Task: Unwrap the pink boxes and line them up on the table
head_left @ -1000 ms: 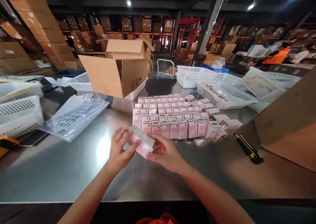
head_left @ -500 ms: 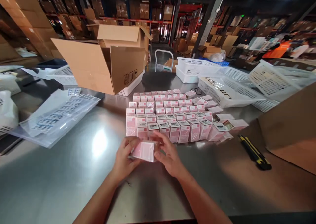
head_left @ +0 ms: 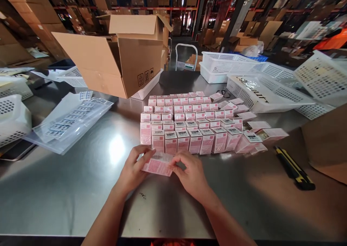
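Observation:
A small pink and white box in clear wrap (head_left: 157, 165) is held between my hands, just in front of the rows. My left hand (head_left: 135, 166) grips its left end, thumb and fingers closed around it. At the right end, my right hand (head_left: 189, 172) pinches the edge between thumb and fingertips. Behind them stand several rows of similar pink and white boxes (head_left: 183, 143), some with barcode labels on top. A few more boxes (head_left: 273, 134) lie tilted at the right side of the rows.
A yellow and black box cutter (head_left: 295, 168) lies at right, near a cardboard carton (head_left: 329, 145). Sheets of labels (head_left: 70, 121) lie on a plastic sleeve at left. An open carton (head_left: 141, 63) stands behind, and white perforated baskets (head_left: 227, 63) are at back right.
The held box has turned so a different pink face shows. My right fingers have gone from spread beside it to pinching its right end. The view has shifted slightly.

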